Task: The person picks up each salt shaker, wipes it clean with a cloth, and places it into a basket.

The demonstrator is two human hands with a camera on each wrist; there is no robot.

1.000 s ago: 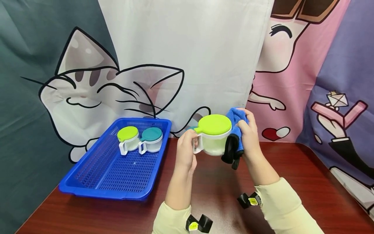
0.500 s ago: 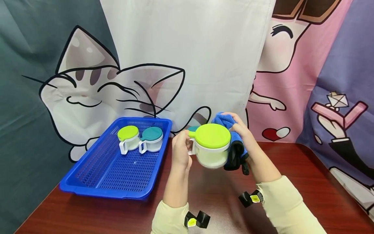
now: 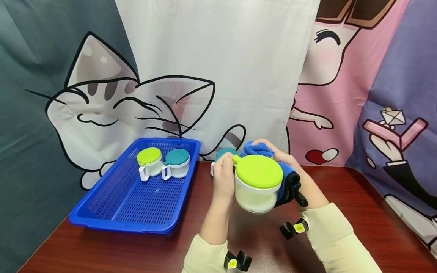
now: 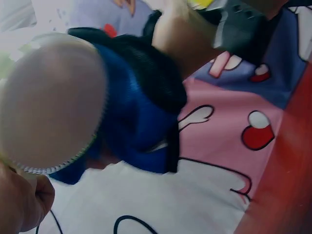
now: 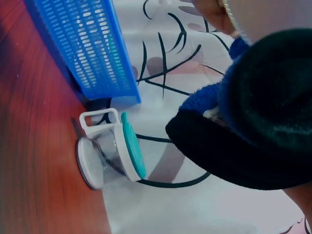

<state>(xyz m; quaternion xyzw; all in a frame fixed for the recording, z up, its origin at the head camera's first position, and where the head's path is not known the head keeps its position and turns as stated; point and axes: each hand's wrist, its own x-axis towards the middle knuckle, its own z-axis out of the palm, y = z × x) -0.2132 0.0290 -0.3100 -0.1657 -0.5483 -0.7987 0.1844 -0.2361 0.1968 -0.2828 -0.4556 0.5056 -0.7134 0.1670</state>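
Above the table, my left hand (image 3: pixel 223 180) grips the handle of a clear seasoning jar (image 3: pixel 256 197) with a lime green lid. The jar leans so its lid faces me, and its round base (image 4: pixel 53 105) shows in the left wrist view. My right hand (image 3: pixel 278 151) holds a blue cloth (image 3: pixel 257 149) with black edging against the jar's far right side. Folds of the cloth hide most of the right fingers. Behind my left hand a teal-lidded jar (image 5: pixel 114 156) stands on the table, partly covered in the head view.
At the left, a blue plastic basket (image 3: pixel 124 226) holds a lime-lidded jar (image 3: pixel 150 161) and a teal-lidded jar (image 3: pixel 177 163) at its far end. A printed curtain (image 3: pixel 218 57) hangs directly behind the reddish wooden table (image 3: pixel 112 252).
The lime-lidded jar has come lower and nearer, and its lid has tipped toward me. The cloth has slid from its right side round to the back. More of the teal-lidded jar behind shows.
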